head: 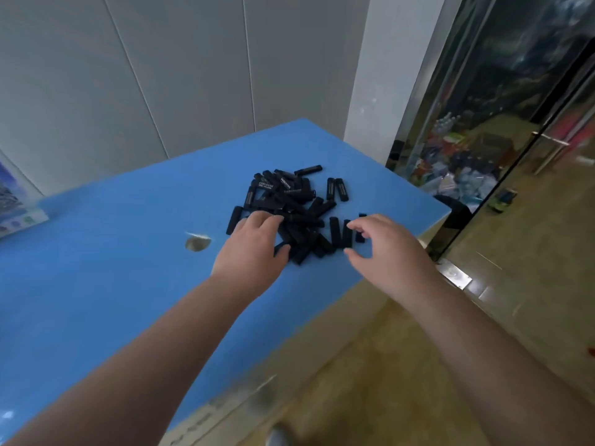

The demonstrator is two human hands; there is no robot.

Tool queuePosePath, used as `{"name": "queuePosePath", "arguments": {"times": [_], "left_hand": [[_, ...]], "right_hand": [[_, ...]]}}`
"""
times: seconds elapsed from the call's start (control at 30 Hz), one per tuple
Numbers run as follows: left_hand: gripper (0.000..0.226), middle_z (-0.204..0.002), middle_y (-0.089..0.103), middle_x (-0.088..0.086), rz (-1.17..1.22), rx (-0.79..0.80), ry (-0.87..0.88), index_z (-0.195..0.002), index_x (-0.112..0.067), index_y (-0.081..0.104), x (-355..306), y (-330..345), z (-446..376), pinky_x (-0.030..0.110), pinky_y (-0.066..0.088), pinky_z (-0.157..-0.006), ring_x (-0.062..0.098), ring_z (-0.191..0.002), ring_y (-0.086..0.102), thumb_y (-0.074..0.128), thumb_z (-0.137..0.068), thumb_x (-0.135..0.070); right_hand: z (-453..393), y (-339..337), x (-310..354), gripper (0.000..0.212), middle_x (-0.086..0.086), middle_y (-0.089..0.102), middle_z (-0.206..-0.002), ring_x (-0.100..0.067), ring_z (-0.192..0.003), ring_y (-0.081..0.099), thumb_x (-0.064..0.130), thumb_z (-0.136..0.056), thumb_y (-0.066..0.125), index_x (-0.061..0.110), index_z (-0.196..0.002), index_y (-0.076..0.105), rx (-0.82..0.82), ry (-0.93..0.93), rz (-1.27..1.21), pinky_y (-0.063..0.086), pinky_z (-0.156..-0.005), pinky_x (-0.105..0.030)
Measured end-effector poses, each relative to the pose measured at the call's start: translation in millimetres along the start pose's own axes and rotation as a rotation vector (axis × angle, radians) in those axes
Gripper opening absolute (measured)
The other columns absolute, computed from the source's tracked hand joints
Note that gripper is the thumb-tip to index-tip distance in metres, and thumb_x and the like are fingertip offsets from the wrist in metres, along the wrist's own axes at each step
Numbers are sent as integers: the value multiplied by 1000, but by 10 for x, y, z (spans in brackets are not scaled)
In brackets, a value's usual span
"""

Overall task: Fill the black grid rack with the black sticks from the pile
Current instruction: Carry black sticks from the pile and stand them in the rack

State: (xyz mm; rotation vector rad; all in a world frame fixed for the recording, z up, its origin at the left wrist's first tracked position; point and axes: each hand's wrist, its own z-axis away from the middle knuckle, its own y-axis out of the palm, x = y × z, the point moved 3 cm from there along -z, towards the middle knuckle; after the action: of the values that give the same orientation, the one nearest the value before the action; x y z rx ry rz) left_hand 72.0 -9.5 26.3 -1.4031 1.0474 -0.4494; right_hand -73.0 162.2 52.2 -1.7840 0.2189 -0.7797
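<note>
On the blue table (112, 252), the left hand (254, 246) rests spread on the stick pile (289, 207); right hand (383, 249) hovers spread, empty.

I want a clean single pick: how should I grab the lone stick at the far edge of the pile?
Pinch that stick across its long sides at mid-length, coming from above. It lies flat on the blue table, apart from the pile, so both sides look free.

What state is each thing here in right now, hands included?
Pile of black sticks: heaped loose on the table.
Left hand: resting on the pile's near edge.
Right hand: open, fingers spread above stray sticks.
Blue table: holds the pile; no rack in view.
</note>
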Motion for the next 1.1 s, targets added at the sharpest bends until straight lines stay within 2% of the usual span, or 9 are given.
{"name": "queuePosePath", "arguments": {"times": [0.17,0.4,0.63,0.77,0.97,1.1], "left_hand": [[52,-141,46,-4,-26,13,9,-144,-21,43,31,89,-437,35,40,-105,22,-131,41,54,-95,-37],[48,-139,50,-2,-26,46,-22,-144,-18,45,29,258,-865,35,38,-107,23,-130,43,52,-98,-33],[38,-139,52,-7,-97,97,-62,-138,-23,54,7,416,-1291,33,37,-106,20,-128,43,45,-102,-19],[40,-138,51,-9,-204,177,-18,-135,-28,57,44,532,-1510,33,40,-105,18,-129,42,46,-100,-13],[38,-122,52,-10,-378,294,42,-122,-36,64,30,627,-1707,36,50,-93,18,-116,45,54,-93,-12],[34,-112,53,-8,-464,318,58,-116,-36,64,-30,616,-1776,36,49,-90,18,-108,48,55,-92,-15]], "right_hand": [[-361,-1,-169,39,10,59,-126,-11,-115,57,33,-93,65,23,-130,59,-28,16,-14,49,-95,-31],[-757,107,-454,39,13,57,-126,-9,-114,56,35,-94,63,27,-132,58,48,17,-40,50,-92,-28],[-1321,212,-687,37,14,58,-124,-7,-115,56,34,-93,65,26,-129,60,117,-79,-94,43,-90,-21],[-1575,260,-773,36,14,59,-120,-7,-111,57,35,-93,65,27,-127,61,150,-142,-117,48,-91,-25],[-1834,301,-881,33,14,59,-115,-8,-109,57,34,-92,66,25,-123,64,186,-208,-146,50,-91,-30],[-1932,342,-952,32,14,59,-114,-7,-108,57,33,-91,66,26,-122,64,204,-240,-155,49,-91,-28]]}}
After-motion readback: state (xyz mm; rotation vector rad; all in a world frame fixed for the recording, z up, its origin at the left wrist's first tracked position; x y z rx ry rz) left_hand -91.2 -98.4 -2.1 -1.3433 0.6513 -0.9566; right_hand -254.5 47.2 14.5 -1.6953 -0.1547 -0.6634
